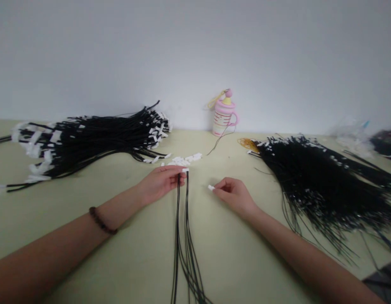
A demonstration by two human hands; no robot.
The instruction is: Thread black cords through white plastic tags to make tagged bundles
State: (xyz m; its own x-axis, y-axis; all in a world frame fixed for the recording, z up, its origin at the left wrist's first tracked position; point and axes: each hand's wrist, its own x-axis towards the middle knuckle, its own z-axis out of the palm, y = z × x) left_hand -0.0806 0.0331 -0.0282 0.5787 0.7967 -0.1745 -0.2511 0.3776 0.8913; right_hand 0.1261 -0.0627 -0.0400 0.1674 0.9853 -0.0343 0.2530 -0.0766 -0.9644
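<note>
Black wires [187,211], one slim cluster: hanging in two strands from the left hand, above the middle of the table, and spreading loosely toward the near edge. Probably light, springy and limp along their length, so best taken close under the top, where they are bending least.

White end-piece [185,170], one: sitting at the top of the wires, just at the left fingertips. Whether the wires are seating fully in it, cannot tell.

Left hand [160,181]: closing thumb and fingers in a pinch on the wires near that end-piece; wearing a dark beaded bracelet [102,221] at the wrist.

White connector [211,188], one, small: protruding from the right fingertips, apart from the wires. Likely rigid, near weightless and easily dropped; suiting a hold by its sides.

Right hand [236,194]: pinching that connector between thumb and forefinger, other fingers curling in.

Loose white pieces [185,160], a small pile: lying just beyond the left hand.

Black cable bundles, two: left one [100,135] and right one [328,177], flanking.

Pink cup-shaped item [223,116]: standing by the wall.

Table [125,261], pale: supporting all.
</note>
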